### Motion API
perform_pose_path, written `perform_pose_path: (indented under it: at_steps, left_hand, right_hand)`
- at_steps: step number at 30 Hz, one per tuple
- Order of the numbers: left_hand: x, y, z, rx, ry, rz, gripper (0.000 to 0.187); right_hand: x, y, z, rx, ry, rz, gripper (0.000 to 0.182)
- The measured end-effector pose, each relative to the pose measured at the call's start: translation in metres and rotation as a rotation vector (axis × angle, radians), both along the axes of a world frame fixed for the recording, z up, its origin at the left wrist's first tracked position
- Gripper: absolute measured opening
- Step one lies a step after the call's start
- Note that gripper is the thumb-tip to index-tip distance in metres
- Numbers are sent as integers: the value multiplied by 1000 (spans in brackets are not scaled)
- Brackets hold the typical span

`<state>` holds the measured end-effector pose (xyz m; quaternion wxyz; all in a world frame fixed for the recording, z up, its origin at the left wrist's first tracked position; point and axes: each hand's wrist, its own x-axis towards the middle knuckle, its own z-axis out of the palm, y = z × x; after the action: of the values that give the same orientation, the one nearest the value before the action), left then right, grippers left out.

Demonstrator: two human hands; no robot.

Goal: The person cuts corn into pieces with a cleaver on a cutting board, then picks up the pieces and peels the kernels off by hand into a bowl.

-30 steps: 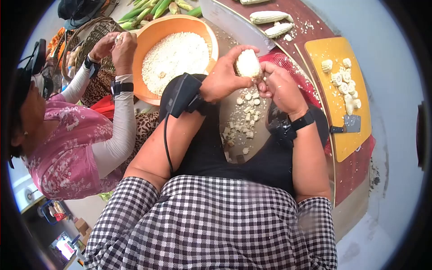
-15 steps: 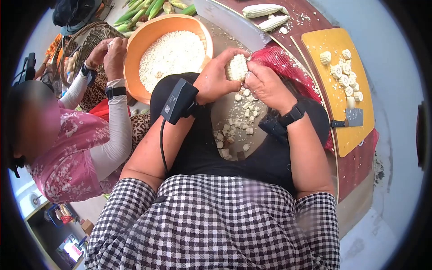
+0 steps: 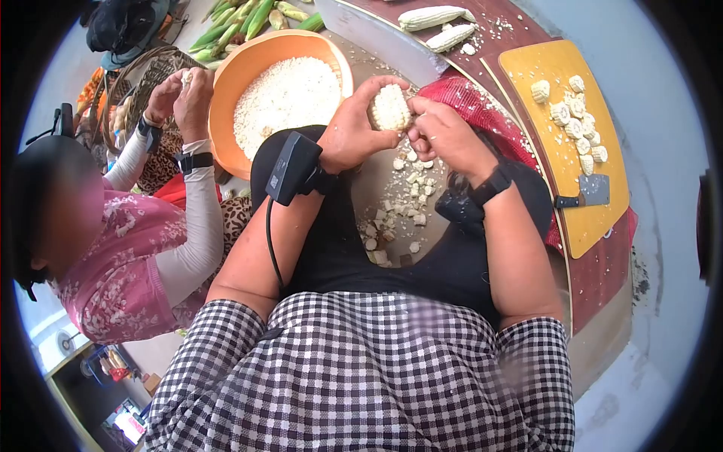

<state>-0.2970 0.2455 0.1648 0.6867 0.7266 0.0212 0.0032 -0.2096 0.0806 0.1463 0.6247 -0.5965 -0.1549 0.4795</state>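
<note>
My left hand [image 3: 354, 129] is wrapped round a short piece of white corn cob [image 3: 391, 110], its pale kernels facing up, above my lap. At the cob's right edge is my right hand [image 3: 452, 143], its fingers curled in and their tips close against the kernels. Whether those fingers pinch a kernel I cannot make out. Below both hands, between my legs, lie several bare cob chunks [image 3: 414, 184] and loose kernels. An orange basin [image 3: 218, 124] of loose white kernels [image 3: 290, 94] stands just left of my left hand.
On the right, a yellow cutting board [image 3: 602, 143] bears several cob pieces [image 3: 576, 120] and a cleaver [image 3: 593, 190]. Peeled cobs [image 3: 440, 22] lie on the red table [image 3: 512, 30] beyond a red mesh sack [image 3: 482, 113]. A person in pink [image 3: 124, 248] works at left; unhusked corn [image 3: 248, 22] lies behind.
My right hand has shifted slightly right and down, its fingers turning at the cob's edge. The cob has tipped a little leftward in my left hand. The neighbour's hands have moved slightly.
</note>
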Motion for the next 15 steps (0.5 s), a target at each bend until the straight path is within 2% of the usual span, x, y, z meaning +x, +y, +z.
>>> perform_pose_path:
  at_steps: [3,10,13,15]
  left_hand:
    - [-2,1,1,-30,21,-26,59]
    - [-2,0,-3,76,-29,-31,58]
    - [-1,0,-8,108,31,-18,57]
    - [-1,0,-11,166,-5,-7,57]
  right_hand:
    - [2,-5,10,61,-53,83,20]
    - [3,-4,-10,27,-422,187,38]
    - [-1,0,-6,10,-666,137,36]
    - [-2,4,-10,-29,-717,129,32]
